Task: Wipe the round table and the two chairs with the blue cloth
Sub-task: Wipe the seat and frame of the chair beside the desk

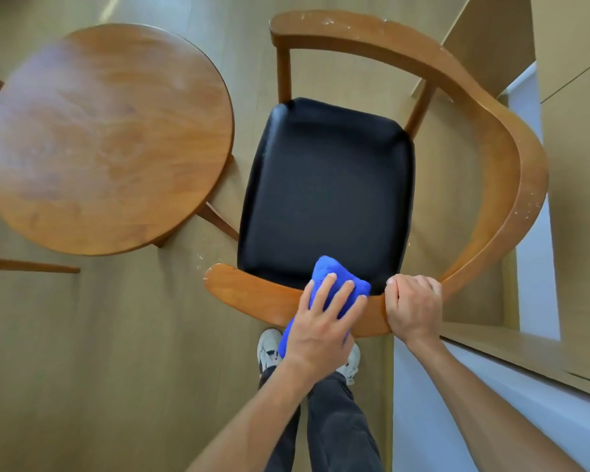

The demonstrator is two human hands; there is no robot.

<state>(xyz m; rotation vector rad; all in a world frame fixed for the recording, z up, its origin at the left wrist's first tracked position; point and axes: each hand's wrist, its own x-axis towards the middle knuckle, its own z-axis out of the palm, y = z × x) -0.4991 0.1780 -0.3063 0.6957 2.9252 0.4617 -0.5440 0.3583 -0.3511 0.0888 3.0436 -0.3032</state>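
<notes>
Two hands (one blue cloth (334,284)), one chair (327,195)

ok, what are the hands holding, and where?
Left hand presses the blue cloth onto the chair's wooden rail, fingers spread on top. Right hand grips the same rail beside it.

Left hand (321,321): blue cloth (334,277) is pressed onto the chair (252,291) rail
Right hand (413,308): rail is gripped beside the cloth
Bench (106,137): round, left of the chair

One table (106,137), one chair (327,195), one cloth (334,274)
</notes>
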